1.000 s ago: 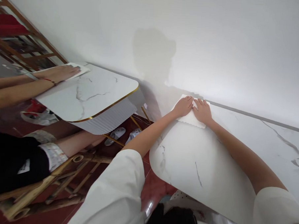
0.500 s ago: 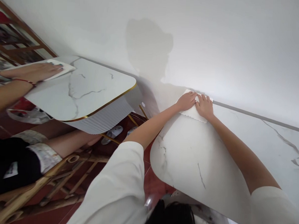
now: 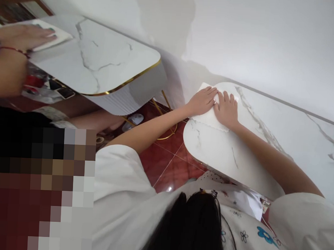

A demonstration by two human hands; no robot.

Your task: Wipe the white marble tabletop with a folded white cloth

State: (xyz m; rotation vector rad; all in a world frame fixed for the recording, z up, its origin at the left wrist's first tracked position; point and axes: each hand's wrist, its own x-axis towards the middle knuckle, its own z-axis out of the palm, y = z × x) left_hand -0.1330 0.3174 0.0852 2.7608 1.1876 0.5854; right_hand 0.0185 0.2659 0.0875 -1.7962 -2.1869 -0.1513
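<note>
item, far left: a co-worker's hand, palm down, a red bracelet at the wrist, on a white wipe. item: one marble-patterned tabletop with gold edging, corner rounded, standing along the wall. item, below it: a pale slipper and, just beside, a gold metal table leg above red floor tiles.

item, centre: the left hand, flat, fingers laid close together, on the left part of a ragged-edged white cloth. the cloth lies under both hands at the left end of the nearer marble-patterned tabletop; a corner shows past the left fingers, a strip on the side towards the wearer. left forearm stretched out from a white sleeve, slanting forward and rightward.

item, right of that: the right hand, flat on the cloth's right part, fingers slightly spread, pointing at the wall; whether the thumbs touch i cannot tell. right forearm slanting forward and leftward, so the two converge.
</note>
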